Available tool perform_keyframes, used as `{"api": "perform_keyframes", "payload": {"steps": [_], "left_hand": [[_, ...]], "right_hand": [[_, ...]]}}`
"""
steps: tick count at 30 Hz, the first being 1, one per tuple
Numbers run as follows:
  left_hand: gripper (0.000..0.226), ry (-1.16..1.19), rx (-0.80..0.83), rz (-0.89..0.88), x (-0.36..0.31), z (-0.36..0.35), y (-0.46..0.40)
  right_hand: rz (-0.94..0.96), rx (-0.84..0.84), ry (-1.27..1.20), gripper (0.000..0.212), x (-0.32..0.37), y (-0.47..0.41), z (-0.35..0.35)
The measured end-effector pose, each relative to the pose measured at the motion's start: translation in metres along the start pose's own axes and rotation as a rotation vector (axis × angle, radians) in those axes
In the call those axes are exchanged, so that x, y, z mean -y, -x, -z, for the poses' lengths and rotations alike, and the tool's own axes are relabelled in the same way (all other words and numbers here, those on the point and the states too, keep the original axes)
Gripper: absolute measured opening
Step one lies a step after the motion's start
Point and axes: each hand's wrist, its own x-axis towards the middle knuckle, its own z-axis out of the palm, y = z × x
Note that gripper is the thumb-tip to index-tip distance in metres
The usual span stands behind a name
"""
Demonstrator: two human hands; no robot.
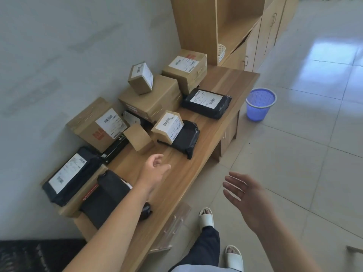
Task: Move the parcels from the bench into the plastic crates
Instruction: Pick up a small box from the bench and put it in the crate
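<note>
Several parcels lie on a low wooden bench (220,114) against the wall: brown cardboard boxes (151,99) with white labels and black plastic mailers (206,104). A small plain box (139,141) stands tilted just beyond my left hand (154,171), which hovers over the bench top with relaxed fingers and holds nothing. My right hand (245,199) is held out flat over the floor, right of the bench, empty. More black mailers (70,175) lie under my left forearm. No plastic crate is in view.
A tall wooden cabinet (198,30) with an open shelf stands at the bench's far end. A blue plastic wastebasket (260,104) sits on the tiled floor beside the bench. My feet in white slippers (206,217) are close to the bench front.
</note>
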Motion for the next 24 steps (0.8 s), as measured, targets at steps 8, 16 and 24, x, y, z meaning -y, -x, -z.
{"api": "perform_keyframes", "payload": {"steps": [8, 16, 24], "left_hand": [[0.089, -0.417, 0.009, -0.095, -0.045, 0.003, -0.153], [0.101, -0.774, 0.068, -0.130, -0.066, -0.004, -0.246], [0.097, -0.678, 0.069, -0.147, -0.064, 0.004, -0.252]], "right_hand": [[0.049, -0.095, 0.013, 0.023, 0.055, -0.033, -0.021], [0.095, -0.152, 0.069, 0.025, 0.079, -0.069, -0.059], [0.029, -0.152, 0.141, 0.022, 0.084, -0.097, -0.096]]}}
